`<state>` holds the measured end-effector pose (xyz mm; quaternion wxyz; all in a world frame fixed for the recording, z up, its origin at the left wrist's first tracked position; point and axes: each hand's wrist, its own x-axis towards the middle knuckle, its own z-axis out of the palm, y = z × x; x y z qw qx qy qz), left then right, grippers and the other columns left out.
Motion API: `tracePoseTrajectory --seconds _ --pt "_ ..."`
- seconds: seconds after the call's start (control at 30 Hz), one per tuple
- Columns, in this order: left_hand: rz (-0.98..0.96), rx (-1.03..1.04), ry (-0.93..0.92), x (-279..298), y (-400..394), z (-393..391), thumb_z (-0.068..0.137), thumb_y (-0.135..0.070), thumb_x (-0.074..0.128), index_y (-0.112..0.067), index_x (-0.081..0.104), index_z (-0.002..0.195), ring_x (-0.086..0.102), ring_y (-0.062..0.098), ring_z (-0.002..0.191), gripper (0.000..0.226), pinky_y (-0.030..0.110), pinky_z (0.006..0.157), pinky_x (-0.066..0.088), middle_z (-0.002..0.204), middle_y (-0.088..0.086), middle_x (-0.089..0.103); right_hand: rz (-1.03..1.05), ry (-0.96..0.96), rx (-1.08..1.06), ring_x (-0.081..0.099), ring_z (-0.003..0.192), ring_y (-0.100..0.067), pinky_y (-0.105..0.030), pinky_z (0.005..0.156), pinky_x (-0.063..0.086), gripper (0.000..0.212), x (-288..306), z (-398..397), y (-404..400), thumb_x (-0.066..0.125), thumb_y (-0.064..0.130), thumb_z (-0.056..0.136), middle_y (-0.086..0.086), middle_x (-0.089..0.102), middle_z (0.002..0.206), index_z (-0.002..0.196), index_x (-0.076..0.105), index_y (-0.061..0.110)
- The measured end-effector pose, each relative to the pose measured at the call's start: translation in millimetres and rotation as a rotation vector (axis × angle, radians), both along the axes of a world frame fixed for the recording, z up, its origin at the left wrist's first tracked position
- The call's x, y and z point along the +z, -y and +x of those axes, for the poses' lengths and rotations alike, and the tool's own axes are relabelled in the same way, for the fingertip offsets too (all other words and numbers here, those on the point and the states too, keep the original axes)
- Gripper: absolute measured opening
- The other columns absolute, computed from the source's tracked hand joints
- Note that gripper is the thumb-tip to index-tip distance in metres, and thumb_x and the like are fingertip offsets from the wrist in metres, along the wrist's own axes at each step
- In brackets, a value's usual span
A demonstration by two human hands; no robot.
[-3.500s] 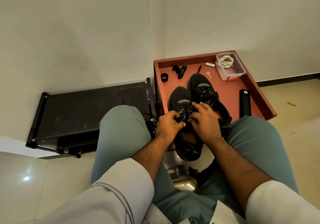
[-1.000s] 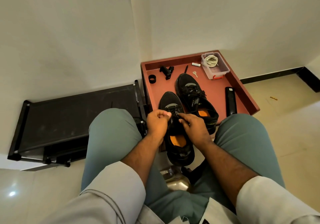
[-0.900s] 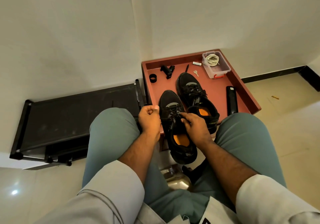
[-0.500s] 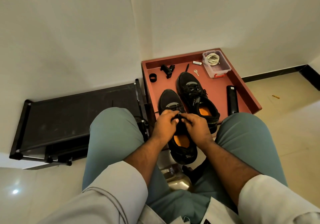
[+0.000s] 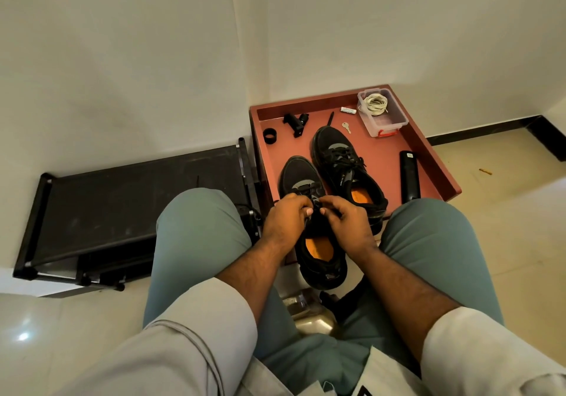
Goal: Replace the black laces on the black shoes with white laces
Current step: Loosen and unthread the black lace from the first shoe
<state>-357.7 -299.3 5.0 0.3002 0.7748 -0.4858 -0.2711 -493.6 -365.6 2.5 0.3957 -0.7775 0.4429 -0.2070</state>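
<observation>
Both hands meet over the lace area of the nearer black mesh shoe with the orange insole (image 5: 309,211). The left hand (image 5: 286,219) is curled with its fingertips pinched at the thin black lace (image 5: 312,189), and the right hand (image 5: 347,222) is curled the same way just opposite, fingers bent onto the lace crossings. Each seems to grip a strand, though the exact hold is hidden under the knuckles.

My judgement of the risks — the heel of this shoe overhangs the near edge of the reddish-brown wooden tray table (image 5: 428,150), so a hard tug toward six o'clock could drag it off onto the floor. Black lace on black mesh is hard to read, so a wrong strand may be pulled and a crossing tightened rather than freed.

At one o'clock from the hands lies the second black mesh shoe (image 5: 343,166), laced, with a small pale mark on its side too small to read. Further toward one o'clock, at the tray's far corner, the coiled white laces (image 5: 376,103) sit in a clear plastic box with a red clasp (image 5: 386,121) — well apart from the hands. Beside the box at nine o'clock lies a small white cylinder (image 5: 348,110) with print I cannot make out.
</observation>
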Motion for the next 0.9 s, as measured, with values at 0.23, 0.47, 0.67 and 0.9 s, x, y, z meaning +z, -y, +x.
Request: tracePoseTrajectory --seconds 0.23,0.47,0.67,0.9 --pt "0.063 -0.002 0.131 6 0 8 0.097 -0.014 0.042 -0.024 0.049 0.088 0.057 0.025 0.078 0.015 0.045 0.069 0.050 0.093 -0.003 0.050 0.005 0.007 -0.009 0.062 0.109 -0.013 -0.029 0.099 0.049 0.028 -3 1 2 0.063 0.011 0.092 -0.003 0.070 0.115 0.119 0.067 0.013" --pt "0.024 0.102 -0.238 19 -7 41 0.098 -0.005 0.047 -0.017 0.058 0.085 0.049 0.008 0.044 0.020 0.018 0.045 0.041 0.068 0.001 0.054 0.044 -0.025 -0.045 0.060 0.107 -0.008 -0.014 0.093 0.043 0.028 -4 1 6 0.060 0.015 0.094 -0.003 0.069 0.115 0.121 0.067 0.012" --pt "-0.191 0.516 -0.190 32 -17 97 0.099 -0.005 0.048 -0.018 0.068 0.107 0.053 0.011 0.055 0.026 0.011 0.045 0.044 0.103 0.008 0.063 0.047 -0.090 -0.072 0.054 0.105 -0.002 -0.011 0.091 0.038 0.029 -5 -5 11 0.057 0.017 0.096 -0.003 0.067 0.118 0.124 0.065 0.013" --pt "-0.211 0.269 -0.024 19 -10 42 0.097 -0.008 0.049 -0.020 0.062 0.125 0.056 0.013 0.104 0.033 0.035 0.094 0.052 0.126 -0.001 0.055 0.001 -0.142 -0.045 0.062 0.110 -0.016 -0.018 0.094 0.043 0.027 -8 -2 9 0.058 0.016 0.096 -0.007 0.069 0.116 0.120 0.067 0.011"
